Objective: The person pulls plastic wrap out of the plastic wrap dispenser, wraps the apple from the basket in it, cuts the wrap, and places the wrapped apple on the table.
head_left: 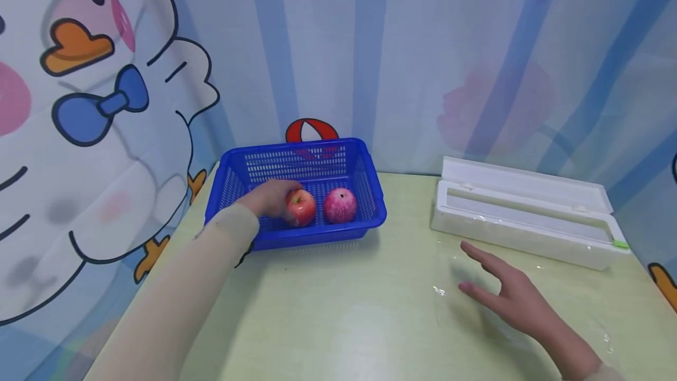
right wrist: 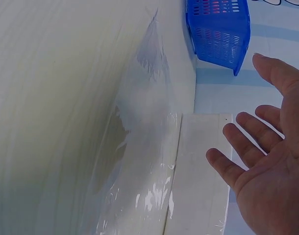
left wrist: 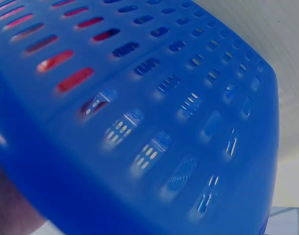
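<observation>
One left hand [head_left: 271, 197] gripping red apple [head_left: 304, 209]; pink fruit [head_left: 340, 206] rightward, blue basket [head_left: 328, 236] around; right hand [head_left: 512, 298] spread, cling-film dispenser [head_left: 523, 235] ahead.

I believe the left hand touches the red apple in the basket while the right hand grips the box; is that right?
Not quite: the right hand grips nothing, as the head view shows; the left hand does touch the red apple.
</observation>
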Available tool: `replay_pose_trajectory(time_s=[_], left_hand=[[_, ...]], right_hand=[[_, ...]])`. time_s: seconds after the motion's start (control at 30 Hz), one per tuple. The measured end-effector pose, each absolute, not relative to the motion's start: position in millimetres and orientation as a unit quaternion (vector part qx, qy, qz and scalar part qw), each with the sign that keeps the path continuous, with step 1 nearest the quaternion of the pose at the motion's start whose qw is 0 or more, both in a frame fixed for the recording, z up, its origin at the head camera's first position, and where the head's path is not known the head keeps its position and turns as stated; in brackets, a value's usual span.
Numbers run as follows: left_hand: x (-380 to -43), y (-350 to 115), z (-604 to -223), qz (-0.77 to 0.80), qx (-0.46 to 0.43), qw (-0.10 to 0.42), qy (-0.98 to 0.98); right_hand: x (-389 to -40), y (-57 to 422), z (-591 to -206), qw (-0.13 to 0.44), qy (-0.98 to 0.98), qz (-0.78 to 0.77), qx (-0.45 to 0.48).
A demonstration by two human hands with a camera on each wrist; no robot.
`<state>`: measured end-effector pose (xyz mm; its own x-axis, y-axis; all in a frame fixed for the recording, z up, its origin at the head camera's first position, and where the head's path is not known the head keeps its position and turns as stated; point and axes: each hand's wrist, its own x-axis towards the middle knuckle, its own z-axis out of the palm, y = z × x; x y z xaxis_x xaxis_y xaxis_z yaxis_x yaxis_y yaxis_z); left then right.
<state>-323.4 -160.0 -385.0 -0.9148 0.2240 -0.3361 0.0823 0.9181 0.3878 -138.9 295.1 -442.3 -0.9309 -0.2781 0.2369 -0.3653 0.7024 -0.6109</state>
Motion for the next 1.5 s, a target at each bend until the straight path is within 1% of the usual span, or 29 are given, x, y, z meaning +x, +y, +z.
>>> replay_pose_trajectory(time_s=[0.2,0.43,0.67,0.87,1.13,1.5], left_hand=[[-324,-168,-378,0.197,0.113,0.151,0.962],[-321,-172,-352,0.216,0.144,0.112,0.959],[-310,-164,-321,0.229,0.170,0.088,0.954],[-299,-147,-301,0.225,0.208,0.061,0.950],[-281,-111,-290,0.218,0.256,0.052,0.940],[-256,-54,-305,0.228,0.302,0.069,0.923]], right_hand=[[-140,294,-441,0.069,-0.920,0.342,0.182],[-143,293,-439,0.077,-0.916,0.342,0.193],[-145,294,-435,0.075,-0.911,0.356,0.194],[-148,294,-431,0.081,-0.907,0.360,0.202],[-151,292,-422,0.071,-0.907,0.367,0.195],[-157,286,-412,0.071,-0.890,0.403,0.200]])
